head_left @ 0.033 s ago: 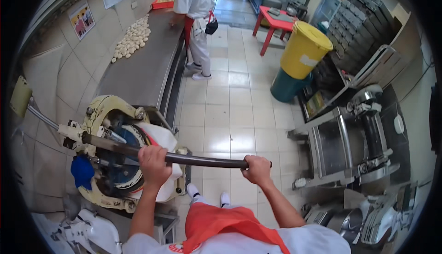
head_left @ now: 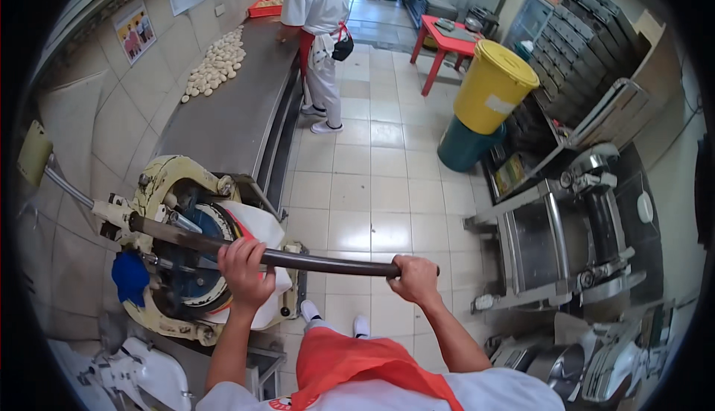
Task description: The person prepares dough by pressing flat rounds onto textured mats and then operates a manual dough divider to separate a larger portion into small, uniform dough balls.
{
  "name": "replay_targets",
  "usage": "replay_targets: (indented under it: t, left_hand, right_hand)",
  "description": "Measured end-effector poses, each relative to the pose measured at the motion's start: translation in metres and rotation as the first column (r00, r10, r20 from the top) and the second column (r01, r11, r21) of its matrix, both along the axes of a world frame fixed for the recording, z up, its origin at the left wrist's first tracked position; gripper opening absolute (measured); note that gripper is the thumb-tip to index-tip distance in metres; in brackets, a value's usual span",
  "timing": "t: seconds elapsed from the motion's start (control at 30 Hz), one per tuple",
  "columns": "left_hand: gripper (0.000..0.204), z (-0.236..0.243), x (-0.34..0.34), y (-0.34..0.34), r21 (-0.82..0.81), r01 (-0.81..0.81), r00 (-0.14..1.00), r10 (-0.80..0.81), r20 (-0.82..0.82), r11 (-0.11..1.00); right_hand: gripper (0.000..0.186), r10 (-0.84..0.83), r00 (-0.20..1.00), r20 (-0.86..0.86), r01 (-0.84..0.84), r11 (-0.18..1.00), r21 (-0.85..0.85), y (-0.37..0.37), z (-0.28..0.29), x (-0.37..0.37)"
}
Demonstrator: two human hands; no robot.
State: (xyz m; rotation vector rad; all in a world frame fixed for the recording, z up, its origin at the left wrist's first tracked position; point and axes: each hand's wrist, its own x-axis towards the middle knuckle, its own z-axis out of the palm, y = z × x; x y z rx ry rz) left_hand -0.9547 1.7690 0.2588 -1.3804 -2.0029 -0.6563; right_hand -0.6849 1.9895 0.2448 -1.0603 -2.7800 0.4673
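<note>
Both my hands grip a long dark lever that runs out from a cream-painted metal machine on the left. My left hand is closed around the lever's middle, beside the machine. Near the lever's free end, my right hand is wrapped over it, in front of my body. The lever lies nearly level, dropping slightly to the right. Inside the machine's curved frame is a round blue-and-white part, partly hidden by the lever. White and red sheet-like material sticks out on its right side. A blue cloth hangs on its left.
A long metal counter carries several dough pieces and a red tray; a co-worker stands beside it. At right are a yellow bin atop a green one, a red table and a roller machine.
My body and the view have shifted very slightly. My left hand sits a little further left; both hands keep their hold on the lever.
</note>
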Motion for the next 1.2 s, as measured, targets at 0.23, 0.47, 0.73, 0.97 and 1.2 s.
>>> replay_targets:
  t: [0.23,0.47,0.73,0.97,1.2]
  left_hand:
    - [0.032,-0.180,-0.052,-0.015,-0.641,-0.020,0.934,0.243,0.261,0.768]
    - [0.017,-0.217,-0.168,0.116,-0.590,-0.412,0.795,0.590,0.139,0.695]
    - [0.014,-0.236,-0.106,0.075,-0.510,-0.387,0.866,0.493,0.086,0.769]
    - [0.064,-0.335,0.063,-0.034,-0.976,0.081,0.668,0.716,0.202,0.200]
    - [0.026,-0.446,0.043,-0.084,-0.929,-0.177,0.222,0.933,0.285,0.326]
  right_hand:
    - [0.016,0.445,0.854,0.271,-0.249,0.805,-0.539,0.064,0.013,-0.010]
    - [0.021,0.497,0.833,0.245,-0.312,0.786,-0.534,0.047,-0.251,-0.041]
    - [0.015,0.482,0.876,0.003,-0.430,0.784,-0.447,0.015,-0.283,-0.063]
    - [0.013,0.432,0.901,-0.050,-0.414,0.817,-0.401,0.022,-0.270,-0.076]
    - [0.012,0.437,0.899,-0.037,-0.414,0.818,-0.401,0.015,-0.285,-0.064]
